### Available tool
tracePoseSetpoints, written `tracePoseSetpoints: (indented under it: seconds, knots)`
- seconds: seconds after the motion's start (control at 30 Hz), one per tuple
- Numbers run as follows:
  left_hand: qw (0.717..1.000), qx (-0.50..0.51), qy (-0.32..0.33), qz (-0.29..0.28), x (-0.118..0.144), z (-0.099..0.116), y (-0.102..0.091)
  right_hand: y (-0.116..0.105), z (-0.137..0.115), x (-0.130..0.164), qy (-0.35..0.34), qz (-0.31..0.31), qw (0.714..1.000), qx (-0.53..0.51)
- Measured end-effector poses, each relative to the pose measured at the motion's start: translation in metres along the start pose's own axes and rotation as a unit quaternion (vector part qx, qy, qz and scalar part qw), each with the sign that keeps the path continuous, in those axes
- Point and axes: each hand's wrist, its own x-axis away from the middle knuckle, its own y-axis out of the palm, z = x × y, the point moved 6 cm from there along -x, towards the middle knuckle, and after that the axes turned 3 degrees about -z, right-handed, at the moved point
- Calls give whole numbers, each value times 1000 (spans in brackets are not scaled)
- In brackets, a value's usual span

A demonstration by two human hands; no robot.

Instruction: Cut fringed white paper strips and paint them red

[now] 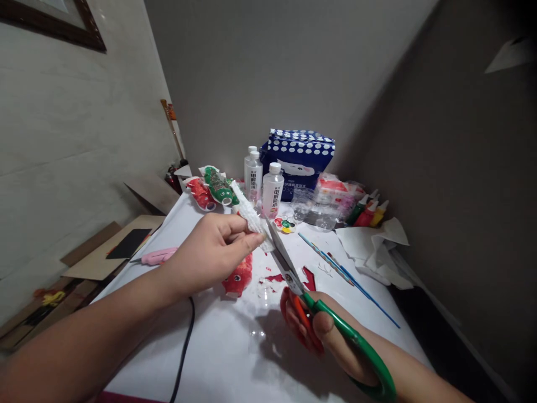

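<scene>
Going off front bottle [272, 193]: bag [302, 154] just behind, other bottles [253, 178] behind-left, two fish figures [218, 186] further left, palette [285, 225] right before it, strip [248, 212] plus scissors [295, 282] nearer, brushes [369, 296] front-right, paint bottles [366, 216] way right.

Three white-capped bottles [273, 193] are standing near a dark-blue bag [302, 146] with white dots, while a pink-and-white plastic pack [333, 190] is sitting to the bag's right, near squeeze bottles [366, 216] with pointed white nozzles. Left of the table [213, 352], flat cardboard [90, 265] is lying partly under a black sheet [128, 244], and a brown frame [62, 29] is hanging on the wall [84, 112] above.
</scene>
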Motion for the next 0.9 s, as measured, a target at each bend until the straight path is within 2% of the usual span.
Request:
tracePoseSetpoints:
  seconds: [0.17,0.3,0.47,0.6,0.73,0.9]
  knots:
    - [1000,-3,6,-1,0,0,-2,3,2,-1,-7,-39,999,-10]
    - [1000,26,9,-4,0,0,-2,3,10,-2,-8,-23,999,-24]
    - [993,107,-26,-37,-2,-5,1,4,8,-3,-26,-7,999,-28]
    - [986,157,-47,-15,-4,-6,-3,7,12,-4,-22,-10,998,-51]
    - [988,146,-46,-11,-6,-6,-4,11,9,-8,-30,-30,997,-59]
    - [995,89,-49,-16,-4,-5,-3,9,-10,-9,-45,-31,998,13]
